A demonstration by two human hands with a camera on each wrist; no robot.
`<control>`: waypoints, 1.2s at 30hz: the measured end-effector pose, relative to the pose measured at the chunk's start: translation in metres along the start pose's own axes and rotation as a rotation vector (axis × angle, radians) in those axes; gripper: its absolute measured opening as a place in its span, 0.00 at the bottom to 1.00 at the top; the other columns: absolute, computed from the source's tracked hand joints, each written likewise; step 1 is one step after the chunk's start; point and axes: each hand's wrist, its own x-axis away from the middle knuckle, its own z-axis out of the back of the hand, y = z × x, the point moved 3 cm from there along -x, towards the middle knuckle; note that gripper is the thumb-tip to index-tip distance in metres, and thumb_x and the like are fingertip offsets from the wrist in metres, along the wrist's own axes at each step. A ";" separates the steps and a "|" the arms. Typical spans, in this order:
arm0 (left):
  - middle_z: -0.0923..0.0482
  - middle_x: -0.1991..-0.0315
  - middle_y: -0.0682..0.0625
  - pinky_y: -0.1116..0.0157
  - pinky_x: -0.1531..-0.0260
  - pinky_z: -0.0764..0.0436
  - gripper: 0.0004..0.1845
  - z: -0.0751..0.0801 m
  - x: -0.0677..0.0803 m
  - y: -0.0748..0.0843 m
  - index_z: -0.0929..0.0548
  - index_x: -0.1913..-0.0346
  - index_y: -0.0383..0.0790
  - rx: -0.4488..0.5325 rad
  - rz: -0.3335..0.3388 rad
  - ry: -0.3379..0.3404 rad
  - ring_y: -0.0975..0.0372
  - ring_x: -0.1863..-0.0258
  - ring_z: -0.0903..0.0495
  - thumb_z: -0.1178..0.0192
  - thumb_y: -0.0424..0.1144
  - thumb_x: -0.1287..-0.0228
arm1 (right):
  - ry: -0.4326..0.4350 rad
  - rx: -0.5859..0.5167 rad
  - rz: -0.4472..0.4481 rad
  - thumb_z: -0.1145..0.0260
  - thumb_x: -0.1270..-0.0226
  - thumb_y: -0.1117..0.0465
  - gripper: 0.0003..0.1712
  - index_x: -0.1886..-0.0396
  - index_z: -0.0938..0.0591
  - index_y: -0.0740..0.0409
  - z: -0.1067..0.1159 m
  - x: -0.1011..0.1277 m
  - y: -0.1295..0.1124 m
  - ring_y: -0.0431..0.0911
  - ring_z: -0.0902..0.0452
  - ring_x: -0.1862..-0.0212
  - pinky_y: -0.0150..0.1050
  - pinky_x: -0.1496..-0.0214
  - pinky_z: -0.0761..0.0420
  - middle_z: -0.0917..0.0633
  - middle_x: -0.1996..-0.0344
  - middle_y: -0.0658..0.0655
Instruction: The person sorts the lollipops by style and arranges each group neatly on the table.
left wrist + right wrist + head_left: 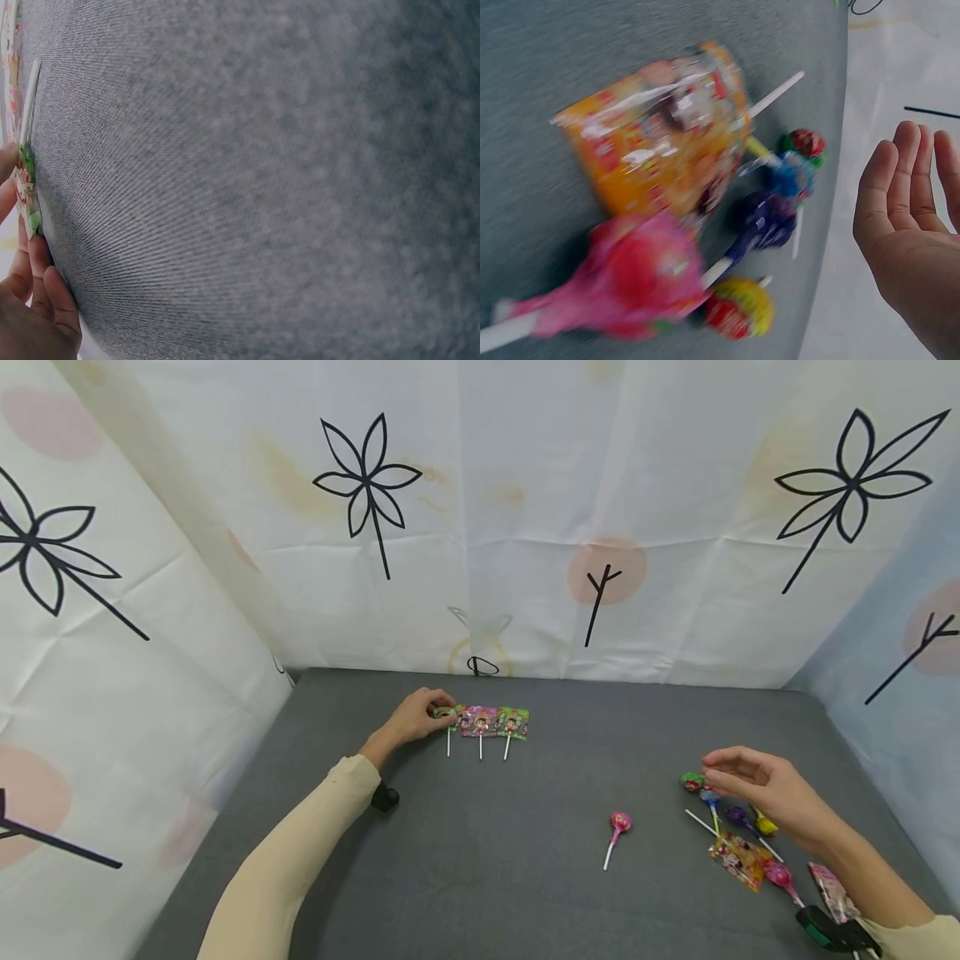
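At the back of the table my left hand (417, 715) pinches a green flat-wrapped lollipop (28, 169) at the left end of a short row. Beside it lie a pink flat-wrapped lollipop (480, 721) and another green one (513, 723), sticks pointing toward me. My right hand (776, 789), fingers extended and holding nothing, hovers over a loose group at the right. That group has a red-green ball lollipop (808, 144), a blue one (791, 178), a purple one (767, 220), a yellow-red one (741, 307), a pink one (641, 274) and an orange flat packet (652, 142).
A single pink ball lollipop (620, 822) lies apart on the grey table (525, 893), between the hands. Near my right wrist is a pink flat packet (832, 892). White patterned cloth (517, 510) rises behind the table and at both sides.
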 end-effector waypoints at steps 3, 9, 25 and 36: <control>0.23 0.50 0.43 0.49 0.50 0.24 0.15 0.000 0.000 0.000 0.16 0.45 0.41 -0.002 -0.002 0.002 0.50 0.52 0.23 0.33 0.44 0.29 | 0.000 0.014 -0.020 0.41 0.20 0.64 0.18 0.40 0.25 0.72 0.003 0.008 0.007 0.44 0.17 0.51 0.38 0.54 0.16 0.16 0.48 0.56; 0.23 0.50 0.43 0.49 0.50 0.24 0.15 0.000 -0.001 0.001 0.16 0.45 0.41 -0.003 -0.007 0.002 0.50 0.52 0.23 0.33 0.43 0.29 | 0.015 0.062 -0.106 0.40 0.20 0.59 0.21 0.38 0.25 0.71 0.009 0.022 0.018 0.39 0.18 0.51 0.37 0.55 0.17 0.17 0.47 0.59; 0.23 0.50 0.43 0.49 0.49 0.24 0.14 -0.001 -0.002 0.000 0.16 0.46 0.40 0.008 -0.014 0.010 0.50 0.52 0.23 0.32 0.42 0.30 | 0.023 0.122 -0.061 0.34 0.26 0.66 0.17 0.44 0.21 0.73 -0.003 0.047 0.032 0.46 0.17 0.63 0.37 0.66 0.19 0.14 0.62 0.58; 0.23 0.50 0.43 0.49 0.49 0.24 0.15 0.000 -0.001 0.000 0.16 0.46 0.41 0.006 -0.010 0.004 0.50 0.52 0.23 0.33 0.43 0.29 | 0.143 0.269 0.077 0.27 0.37 0.73 0.13 0.54 0.17 0.72 -0.010 0.056 0.039 0.40 0.24 0.71 0.34 0.76 0.24 0.17 0.70 0.47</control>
